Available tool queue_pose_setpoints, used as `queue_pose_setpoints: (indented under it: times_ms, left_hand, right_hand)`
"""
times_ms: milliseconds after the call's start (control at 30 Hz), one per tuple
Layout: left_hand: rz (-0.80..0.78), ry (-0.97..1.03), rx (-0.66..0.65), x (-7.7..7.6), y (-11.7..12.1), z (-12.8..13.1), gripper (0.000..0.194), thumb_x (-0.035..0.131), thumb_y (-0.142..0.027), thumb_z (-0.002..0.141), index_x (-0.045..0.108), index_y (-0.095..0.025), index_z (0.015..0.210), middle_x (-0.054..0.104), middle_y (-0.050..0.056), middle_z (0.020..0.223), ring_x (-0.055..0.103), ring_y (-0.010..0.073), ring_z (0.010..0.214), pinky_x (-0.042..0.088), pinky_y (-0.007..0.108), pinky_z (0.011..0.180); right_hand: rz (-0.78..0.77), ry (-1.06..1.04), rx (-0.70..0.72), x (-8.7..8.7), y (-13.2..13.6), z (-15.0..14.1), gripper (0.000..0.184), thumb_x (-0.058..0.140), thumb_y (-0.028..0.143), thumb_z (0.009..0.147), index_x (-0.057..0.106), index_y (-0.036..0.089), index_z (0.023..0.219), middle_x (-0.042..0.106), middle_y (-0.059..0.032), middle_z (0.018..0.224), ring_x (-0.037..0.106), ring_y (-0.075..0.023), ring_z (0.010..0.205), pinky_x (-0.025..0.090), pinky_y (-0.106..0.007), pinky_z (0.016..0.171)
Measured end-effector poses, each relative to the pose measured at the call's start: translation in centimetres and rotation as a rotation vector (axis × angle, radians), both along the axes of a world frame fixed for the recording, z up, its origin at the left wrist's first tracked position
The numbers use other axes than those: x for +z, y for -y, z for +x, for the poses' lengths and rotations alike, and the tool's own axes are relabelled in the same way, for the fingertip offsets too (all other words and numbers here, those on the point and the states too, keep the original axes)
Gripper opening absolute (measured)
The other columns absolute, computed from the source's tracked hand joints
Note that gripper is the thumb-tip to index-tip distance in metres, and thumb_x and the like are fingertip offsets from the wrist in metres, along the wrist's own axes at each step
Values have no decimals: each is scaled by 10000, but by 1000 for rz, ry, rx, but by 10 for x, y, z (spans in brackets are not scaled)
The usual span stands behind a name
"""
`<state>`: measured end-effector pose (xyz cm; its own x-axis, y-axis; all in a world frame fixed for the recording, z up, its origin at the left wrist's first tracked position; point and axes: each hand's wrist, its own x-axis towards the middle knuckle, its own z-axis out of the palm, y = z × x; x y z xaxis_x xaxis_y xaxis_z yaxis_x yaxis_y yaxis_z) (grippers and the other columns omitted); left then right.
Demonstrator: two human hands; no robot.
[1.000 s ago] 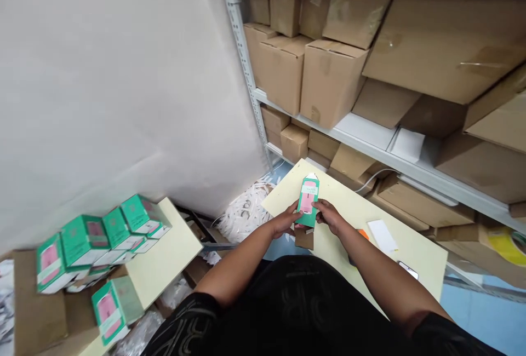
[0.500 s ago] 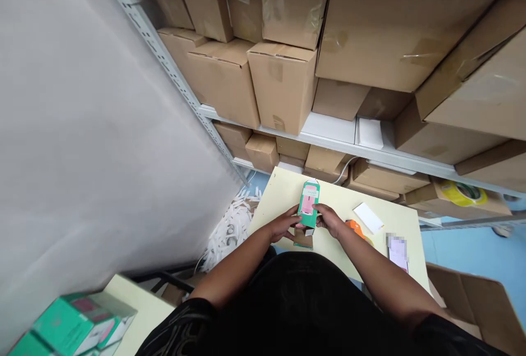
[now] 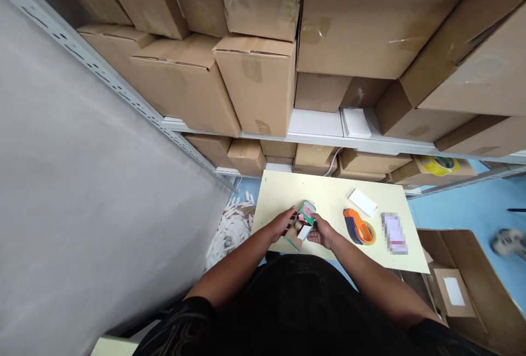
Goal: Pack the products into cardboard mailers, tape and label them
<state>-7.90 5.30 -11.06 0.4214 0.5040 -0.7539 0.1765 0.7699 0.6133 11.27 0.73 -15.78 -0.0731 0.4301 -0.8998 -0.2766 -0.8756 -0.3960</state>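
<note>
Green carton [image 3: 306, 208]: we judge it light, its flaps easily creased; grip by the side edges. It sits over the table [image 3: 281, 187], open end toward us, between our right hand [image 3: 324, 231], clamped on its right side, and our left hand [image 3: 281, 224], fingers apart, clamping indeterminate.

Tape dispenser [image 3: 356, 225], phone [image 3: 394, 233] on table [image 3: 283, 189]
</note>
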Motion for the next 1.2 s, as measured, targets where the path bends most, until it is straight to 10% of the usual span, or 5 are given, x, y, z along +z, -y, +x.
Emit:
queue_pose_setpoints:
  times_ms: [267,600,800,1033,1200]
  left_hand:
    - [275,119,134,24,-7,24,559,684,-551,848,604,-214,1287,647,91,1294,639,210,1007,518,326,861]
    - [629,-275,96,19,-40,46,497,588,-106,687,644,-218,1168,713,13,1027,654,220,965,517,324,854]
    - [679,-253,131,10,-65,71,640,644,-118,703,553,-233,1327,688,41,1158,657,218,1026,525,336,925]
    - [977,-545,21,15,-49,81,98,631,-281,899,677,-215,956,620,106,1154,541,296,1190,413,463,1116]
    - [912,-392,-161,16,-33,67,239,602,-404,937,720,-223,1040,684,82,1071,612,266,1072,474,413,1042]
  right_hand:
    - [-10,-95,-141,0,-9,24,546,285,603,1004,622,176,955,718,-137,841,722,-237,752,599,-354,707]
    - [419,628,334,-1,-13,74,537,710,347,789,538,243,1287,662,-102,1266,693,-241,1000,533,-326,806]
    - [700,726,590,18,-18,87,235,639,275,799,655,231,1030,714,-22,907,664,-207,822,475,-300,747]
    - [736,509,394,38,-1,83,205,644,334,826,687,260,1013,706,-5,887,633,-225,846,467,-321,782]
    - [710,413,223,63,-6,69,253,662,402,833,681,264,1044,678,4,851,601,-229,821,450,-321,743]
